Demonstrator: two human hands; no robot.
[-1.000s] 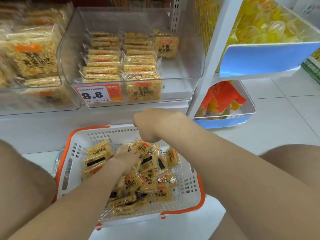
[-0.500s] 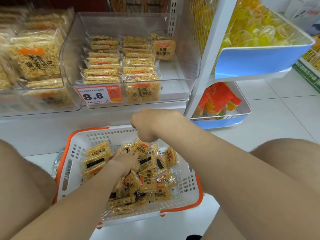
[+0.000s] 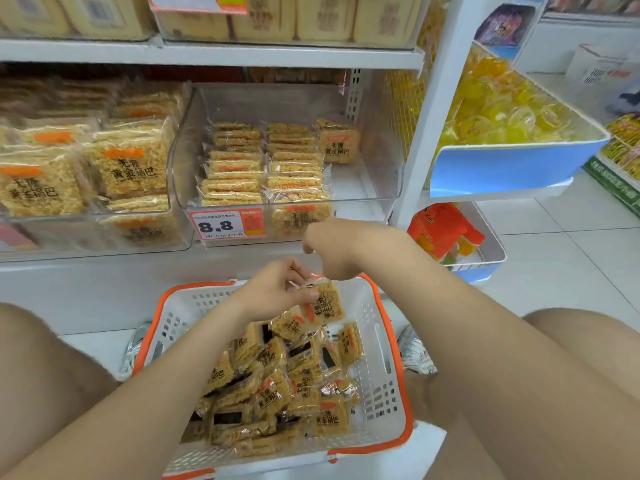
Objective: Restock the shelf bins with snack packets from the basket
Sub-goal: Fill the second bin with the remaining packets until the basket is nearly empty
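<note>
A white basket with an orange rim [image 3: 389,344] stands on the floor between my knees, holding several yellow snack packets [image 3: 277,393]. One snack packet [image 3: 325,304] is lifted above the pile at the basket's far side. My left hand [image 3: 277,289] grips its left edge with fingers and thumb. My right hand [image 3: 329,249] hangs curled over the packet's top edge and seems to pinch it; its fingertips are hidden. Right behind stands the clear shelf bin [image 3: 370,199], with two rows of the same packets on its left side and bare floor on its right.
A price tag reading 8.8 [image 3: 225,225] is on the bin's front. Another clear bin [image 3: 86,174] of larger packets is to the left. A white upright [image 3: 429,109] and blue-fronted bins of yellow sweets [image 3: 502,164] stand to the right. My shoes flank the basket.
My left hand rose out of the pile and took hold of the packet that my right hand was lifting. The camera tilted up, so more shelf shows.
</note>
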